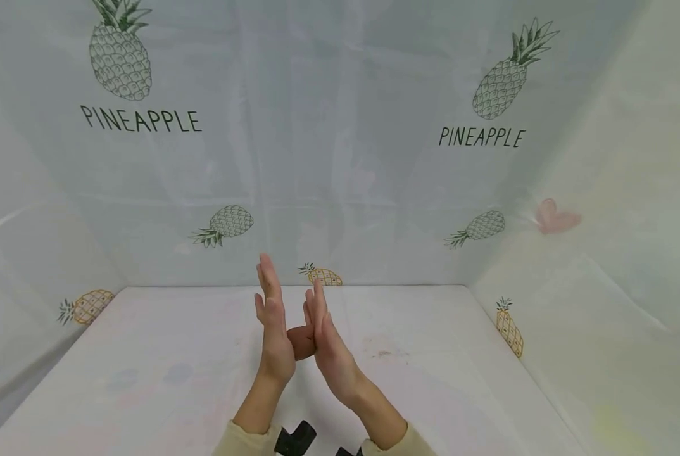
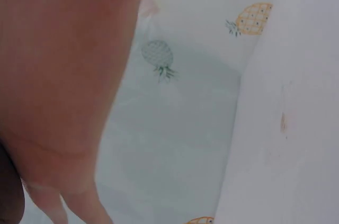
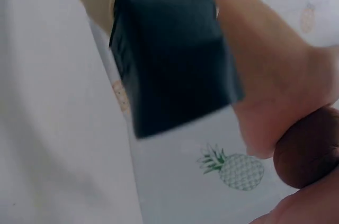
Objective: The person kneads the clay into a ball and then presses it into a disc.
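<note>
A brown lump of what looks like clay (image 1: 302, 342) is pressed between two facing palms in the head view, raised over the white table. My left hand (image 1: 276, 345) stands upright on its left side, fingers straight and pointing up. Against the other side leans my right hand (image 1: 337, 364), its fingers also straight and extended. In the right wrist view the rounded, smooth clay (image 3: 304, 152) shows between the two palms, with a crease in its surface. The left wrist view is largely filled by the left hand (image 2: 61, 81), and the lump is hidden there.
The table (image 1: 163, 354) has a white cover with reddish-brown smears (image 1: 382, 353) right of the hands. A pineapple-printed sheet (image 1: 340, 158) hangs behind and at the sides. Black wrist mounts (image 1: 295, 438) sit at the sleeves.
</note>
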Motion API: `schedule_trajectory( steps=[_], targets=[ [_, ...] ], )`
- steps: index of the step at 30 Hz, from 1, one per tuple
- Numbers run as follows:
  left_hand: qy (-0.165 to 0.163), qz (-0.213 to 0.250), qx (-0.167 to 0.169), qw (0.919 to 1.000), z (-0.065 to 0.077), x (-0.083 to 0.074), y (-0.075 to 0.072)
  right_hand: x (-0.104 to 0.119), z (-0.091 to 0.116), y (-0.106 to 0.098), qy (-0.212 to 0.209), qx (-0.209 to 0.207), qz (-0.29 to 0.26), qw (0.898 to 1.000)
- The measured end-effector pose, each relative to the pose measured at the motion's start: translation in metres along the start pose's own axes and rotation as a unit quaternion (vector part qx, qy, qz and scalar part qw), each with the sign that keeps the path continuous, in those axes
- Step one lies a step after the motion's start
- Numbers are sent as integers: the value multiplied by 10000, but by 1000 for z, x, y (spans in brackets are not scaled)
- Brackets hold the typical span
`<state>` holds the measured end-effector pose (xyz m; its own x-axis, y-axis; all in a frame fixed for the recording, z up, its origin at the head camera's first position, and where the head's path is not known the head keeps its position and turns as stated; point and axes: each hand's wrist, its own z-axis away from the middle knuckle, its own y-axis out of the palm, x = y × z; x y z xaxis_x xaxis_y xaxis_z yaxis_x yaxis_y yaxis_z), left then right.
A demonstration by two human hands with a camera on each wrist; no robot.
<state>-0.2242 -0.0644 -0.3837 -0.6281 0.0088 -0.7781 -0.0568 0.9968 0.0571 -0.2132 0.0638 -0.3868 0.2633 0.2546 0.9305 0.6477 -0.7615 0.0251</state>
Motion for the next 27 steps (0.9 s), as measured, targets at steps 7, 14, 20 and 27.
schedule_trajectory(
  steps=[7,14,20,27],
  targets=[
    [-319,-321,-277,9986,-3,4,-2,7,2,5,-317,147,50,9994],
    [-409,-594,103,9973,2,16,10,17,5,-1,-789,-233,-178,9965],
    [-339,-879,255,9952,8,22,24,24,8,-9,-1014,-578,-142,9931],
    [-301,79,1007,9944,21,23,41,25,8,-23,-1142,-1299,108,9849]
  ],
)
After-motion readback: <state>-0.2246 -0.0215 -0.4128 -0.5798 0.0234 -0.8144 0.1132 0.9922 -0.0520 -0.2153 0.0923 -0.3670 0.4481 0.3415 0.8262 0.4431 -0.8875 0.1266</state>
